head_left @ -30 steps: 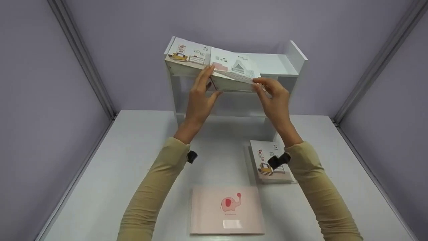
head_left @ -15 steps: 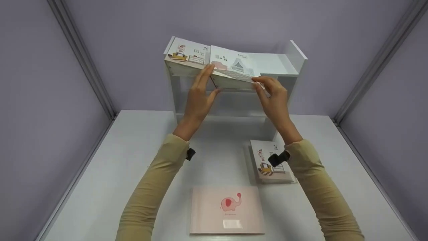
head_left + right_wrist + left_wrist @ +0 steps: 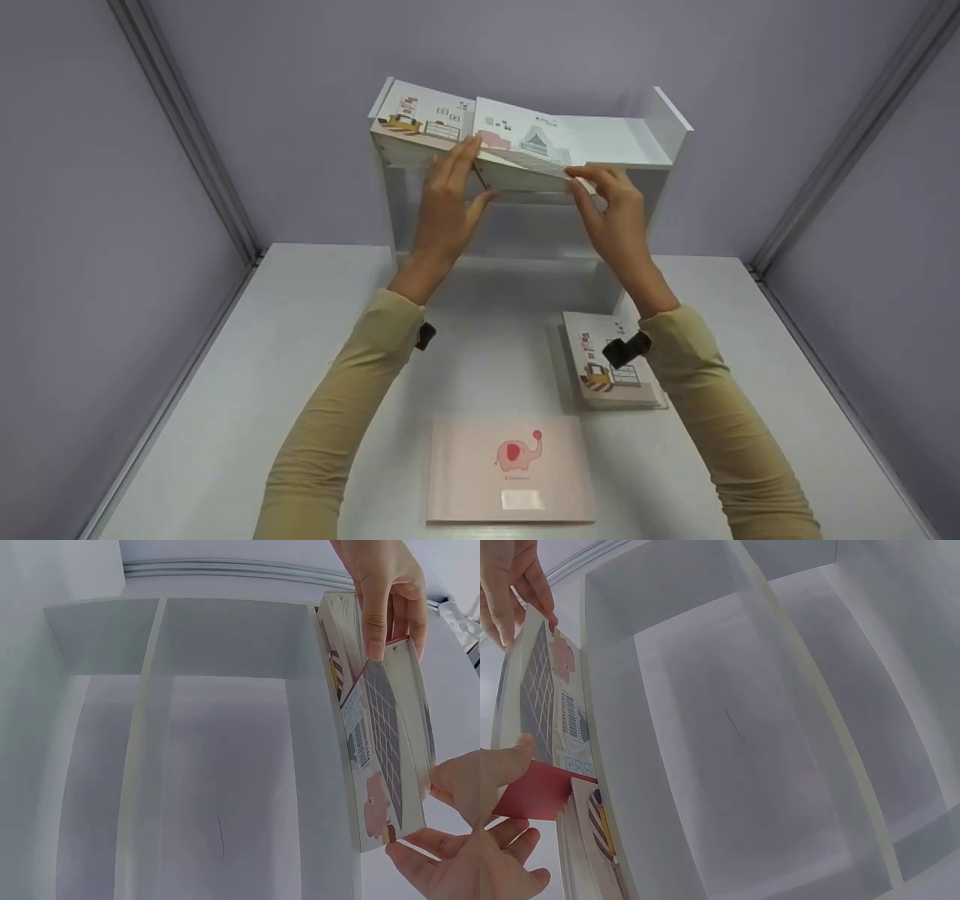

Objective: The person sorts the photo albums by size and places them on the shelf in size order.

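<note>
Both hands hold a thick white picture book (image 3: 525, 142) at the top of a white shelf unit (image 3: 630, 142). Its cover has a pink shape and a grey house; its front edge juts past the shelf, and a red side shows in the left wrist view. My left hand (image 3: 444, 210) grips its left front corner, fingers above and thumb below. At the right front corner my right hand (image 3: 616, 214) pinches it between thumb and fingers. Left of it lies another picture book (image 3: 424, 120) with a yellow vehicle on its cover.
Below on the white table (image 3: 315, 337), a pink elephant book (image 3: 469, 472) lies near the front. A stack of books (image 3: 600, 337) lies under my right wrist. Lower compartments of the shelf unit (image 3: 225, 637) open underneath. Purple-grey walls enclose the sides and back.
The held book has risen slightly, its front edge a little higher. Both hands have moved up slightly with it, keeping their grip. The books on the table have not moved.
</note>
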`<state>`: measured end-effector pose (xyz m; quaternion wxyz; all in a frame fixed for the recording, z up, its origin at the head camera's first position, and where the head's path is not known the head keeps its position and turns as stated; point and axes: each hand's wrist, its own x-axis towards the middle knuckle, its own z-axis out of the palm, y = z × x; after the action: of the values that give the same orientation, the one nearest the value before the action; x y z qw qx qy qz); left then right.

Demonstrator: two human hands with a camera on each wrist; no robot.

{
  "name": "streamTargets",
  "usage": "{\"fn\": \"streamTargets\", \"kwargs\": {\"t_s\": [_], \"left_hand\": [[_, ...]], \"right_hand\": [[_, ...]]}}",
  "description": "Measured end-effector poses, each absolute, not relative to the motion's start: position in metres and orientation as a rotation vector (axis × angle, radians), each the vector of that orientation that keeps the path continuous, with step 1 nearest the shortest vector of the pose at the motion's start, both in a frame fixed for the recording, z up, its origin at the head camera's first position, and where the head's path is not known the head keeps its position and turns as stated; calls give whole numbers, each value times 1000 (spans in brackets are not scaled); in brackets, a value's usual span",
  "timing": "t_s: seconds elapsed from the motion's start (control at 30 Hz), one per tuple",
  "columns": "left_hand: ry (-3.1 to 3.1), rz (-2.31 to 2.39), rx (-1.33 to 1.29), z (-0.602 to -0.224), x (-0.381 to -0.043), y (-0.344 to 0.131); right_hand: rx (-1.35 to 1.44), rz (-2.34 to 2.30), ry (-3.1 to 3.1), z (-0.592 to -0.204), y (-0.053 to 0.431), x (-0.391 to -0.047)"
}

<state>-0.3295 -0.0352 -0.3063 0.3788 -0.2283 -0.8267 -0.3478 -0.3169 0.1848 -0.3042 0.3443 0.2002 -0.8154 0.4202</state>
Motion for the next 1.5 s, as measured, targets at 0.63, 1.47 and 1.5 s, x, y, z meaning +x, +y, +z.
{"fn": "streamTargets", "kwargs": {"t_s": [0.63,1.47,1.5], "left_hand": [[-2205,-718,-529,-302,-336,-37],[-2257,-455,-419,-295,-338,-34],[-2263,-447,-416,-295,-338,-34]], "right_hand": [[598,968,-2207,-302,188,-321],[515,823,-2296,-298,183,-329],[513,819,-2297,-298,183,-330]]}}
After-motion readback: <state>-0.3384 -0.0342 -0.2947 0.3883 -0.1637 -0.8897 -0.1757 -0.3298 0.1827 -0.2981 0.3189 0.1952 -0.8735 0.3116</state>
